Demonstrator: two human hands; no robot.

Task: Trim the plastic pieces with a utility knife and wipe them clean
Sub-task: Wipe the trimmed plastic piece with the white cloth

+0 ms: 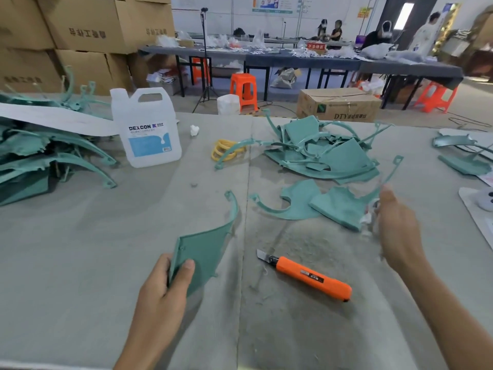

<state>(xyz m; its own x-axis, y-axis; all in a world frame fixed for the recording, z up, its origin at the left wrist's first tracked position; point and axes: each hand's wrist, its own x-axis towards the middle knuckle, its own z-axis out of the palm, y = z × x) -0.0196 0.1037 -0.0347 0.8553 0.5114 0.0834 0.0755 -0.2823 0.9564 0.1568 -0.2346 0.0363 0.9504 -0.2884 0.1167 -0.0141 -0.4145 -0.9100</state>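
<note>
Thumb and fingers of the left hand [162, 287] pinch the teal curved plastic piece [202, 249]; the right hand [397, 231] is too blurred to tell its grip. Best to lift the orange utility knife [312, 279] by its handle, clear of the bared blade

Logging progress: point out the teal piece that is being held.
The teal piece near the front, gripped by the left hand; all others lie on the table.

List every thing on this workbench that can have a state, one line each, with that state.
utility knife, blade out, lying unheld.
held plastic piece, tilted up, gripped at its near corner.
left-hand grip, closed on that piece.
right-hand grip, blurred; open or closed unclear.
jug, upright, capped.
</note>
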